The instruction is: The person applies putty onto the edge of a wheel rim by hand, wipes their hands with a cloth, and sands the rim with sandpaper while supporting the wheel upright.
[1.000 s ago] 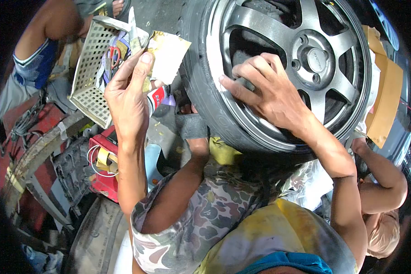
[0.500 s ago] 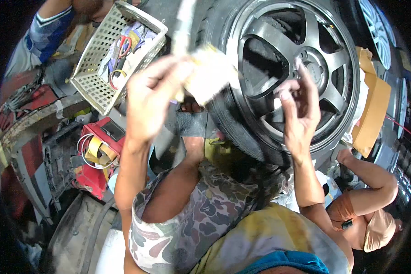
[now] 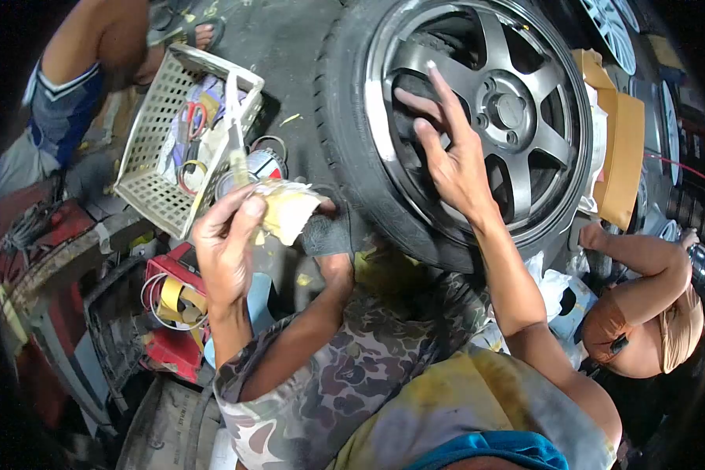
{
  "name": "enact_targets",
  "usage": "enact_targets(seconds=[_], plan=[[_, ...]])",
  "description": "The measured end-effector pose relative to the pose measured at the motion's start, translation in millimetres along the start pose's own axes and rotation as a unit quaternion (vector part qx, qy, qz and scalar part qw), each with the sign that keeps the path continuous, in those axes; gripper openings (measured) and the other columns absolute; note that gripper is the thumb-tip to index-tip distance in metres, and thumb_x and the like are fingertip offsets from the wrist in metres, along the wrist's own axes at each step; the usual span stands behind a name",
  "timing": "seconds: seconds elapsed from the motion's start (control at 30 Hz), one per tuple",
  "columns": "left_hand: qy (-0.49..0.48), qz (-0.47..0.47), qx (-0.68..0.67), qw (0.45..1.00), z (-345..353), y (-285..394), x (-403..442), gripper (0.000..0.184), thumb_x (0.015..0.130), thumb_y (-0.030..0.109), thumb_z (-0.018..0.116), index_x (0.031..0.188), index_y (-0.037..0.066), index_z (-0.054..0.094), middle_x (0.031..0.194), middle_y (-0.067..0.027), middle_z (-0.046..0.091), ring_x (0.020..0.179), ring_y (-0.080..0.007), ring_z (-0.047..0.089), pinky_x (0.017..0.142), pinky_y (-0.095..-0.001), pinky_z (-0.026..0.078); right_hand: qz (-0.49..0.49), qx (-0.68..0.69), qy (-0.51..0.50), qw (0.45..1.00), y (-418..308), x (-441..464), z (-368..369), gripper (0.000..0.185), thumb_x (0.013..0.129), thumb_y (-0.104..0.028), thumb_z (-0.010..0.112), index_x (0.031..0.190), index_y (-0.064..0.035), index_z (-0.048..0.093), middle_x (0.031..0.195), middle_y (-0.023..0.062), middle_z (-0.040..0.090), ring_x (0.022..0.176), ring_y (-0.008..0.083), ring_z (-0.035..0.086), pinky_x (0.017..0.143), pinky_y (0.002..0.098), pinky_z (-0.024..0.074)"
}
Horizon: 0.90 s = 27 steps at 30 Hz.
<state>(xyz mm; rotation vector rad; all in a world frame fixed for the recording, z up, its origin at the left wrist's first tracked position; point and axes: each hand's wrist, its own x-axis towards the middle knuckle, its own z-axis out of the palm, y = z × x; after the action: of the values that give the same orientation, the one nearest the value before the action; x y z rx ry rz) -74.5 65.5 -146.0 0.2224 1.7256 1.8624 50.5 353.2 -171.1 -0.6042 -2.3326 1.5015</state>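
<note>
My left hand [image 3: 225, 235] pinches a crumpled wad of pale yellow masking tape [image 3: 290, 213] between thumb and fingers. A long pale strip rises from it in front of the basket. My right hand [image 3: 456, 160] is at the near side of a dark grey spoked wheel [image 3: 478, 86], its fingers spread and nothing in them. Whether a fingertip touches the spoke behind it I cannot tell. A black tyre [image 3: 345, 149] surrounds the wheel, and a bright white patch [image 3: 379, 125] shows on the rim's left edge.
A cream plastic basket [image 3: 141, 149] holds scissors [image 3: 194, 121] and cloths. Beside it stands a tin [image 3: 265, 164]. A red toolbox [image 3: 172, 348] with tape rolls is at lower left. A cardboard box [image 3: 623, 157] stands right of the wheel. Other people's legs [image 3: 78, 47] show at both sides.
My left hand has moved down and left with the masking tape. My right hand has shifted up and left across the wheel. The view has turned a little, and the tin now shows.
</note>
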Motion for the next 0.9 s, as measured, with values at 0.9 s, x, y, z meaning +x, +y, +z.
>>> enact_targets(seconds=[0.9], plan=[[0.011,-0.02,0.027,0.999,32,-1,12,0.03,0.097,0.008,0.07,0.12,-0.011,0.069,0.107,-0.0144,0.074,0.095,-0.0172,0.069,0.09,-0.0303,0.053,-0.095,-0.063,-0.068,0.991,15,-19,-2,0.066,0.096,0.002,0.053,0.159,-0.009,0.038,0.127,0.0129,0.07,0.107,0.0357,0.061,0.098,0.0446,0.0464]])
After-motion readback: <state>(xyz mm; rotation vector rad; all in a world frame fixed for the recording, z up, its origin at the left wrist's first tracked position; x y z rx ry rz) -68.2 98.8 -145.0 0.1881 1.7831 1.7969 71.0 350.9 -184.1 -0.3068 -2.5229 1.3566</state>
